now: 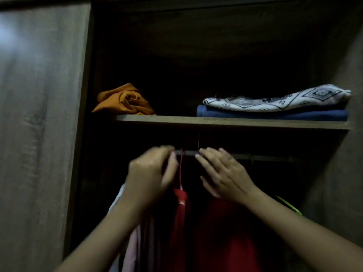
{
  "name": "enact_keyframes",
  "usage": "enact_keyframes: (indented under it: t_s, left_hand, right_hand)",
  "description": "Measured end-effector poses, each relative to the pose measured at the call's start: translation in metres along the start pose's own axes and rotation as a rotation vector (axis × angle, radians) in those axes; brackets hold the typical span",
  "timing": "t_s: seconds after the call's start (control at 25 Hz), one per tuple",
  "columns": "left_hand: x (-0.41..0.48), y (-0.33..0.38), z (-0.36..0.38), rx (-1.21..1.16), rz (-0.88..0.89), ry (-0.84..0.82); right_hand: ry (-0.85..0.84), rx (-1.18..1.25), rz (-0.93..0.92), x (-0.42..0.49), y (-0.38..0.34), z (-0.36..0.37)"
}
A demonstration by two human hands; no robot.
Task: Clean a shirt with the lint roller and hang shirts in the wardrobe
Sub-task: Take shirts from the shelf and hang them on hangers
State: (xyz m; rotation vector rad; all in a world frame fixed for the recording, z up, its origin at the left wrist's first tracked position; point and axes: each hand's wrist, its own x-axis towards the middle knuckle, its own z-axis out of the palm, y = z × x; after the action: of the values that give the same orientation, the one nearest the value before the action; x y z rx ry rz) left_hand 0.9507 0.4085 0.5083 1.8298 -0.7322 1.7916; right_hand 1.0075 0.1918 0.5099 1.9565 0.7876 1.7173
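Inside the dark wardrobe a rail (265, 158) runs under the shelf. A red shirt (181, 222) hangs from it on a thin red hanger (180, 169). My left hand (151, 173) is blurred, its fingers curled right beside that hanger's hook; whether it pinches the hook is unclear. My right hand (222, 173) lies to the right with straight fingers, their tips at the rail. A second thin red hook (198, 141) sticks up just above those fingertips. Below the right hand hangs a wider red garment (225, 236). No lint roller is in view.
The shelf (225, 123) carries a crumpled orange cloth (123, 102) at the left and a patterned white cloth (279, 100) on a folded blue one (275, 114) at the right. Pale garments (133, 248) hang at the left, a green hanger (288, 205) at the right. The wardrobe door (39, 124) stands left.
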Motion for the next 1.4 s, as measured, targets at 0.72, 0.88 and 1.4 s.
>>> enact_keyframes:
  t_s: [0.72,0.88,1.4]
  left_hand:
    - [0.168,-0.089,-0.041,-0.031,-0.151,-0.889]
    - [0.152,-0.082,-0.047,0.084,-0.029,-0.715]
    - [0.054,-0.001,-0.168,-0.562,-0.656,-0.574]
  right_hand:
    - [-0.303,-0.137,0.174,0.064,0.043,-0.041]
    - [-0.378,0.121,0.241,0.069,0.036,-0.063]
    - [-0.205,0.772,0.360,0.077,-0.073,-0.164]
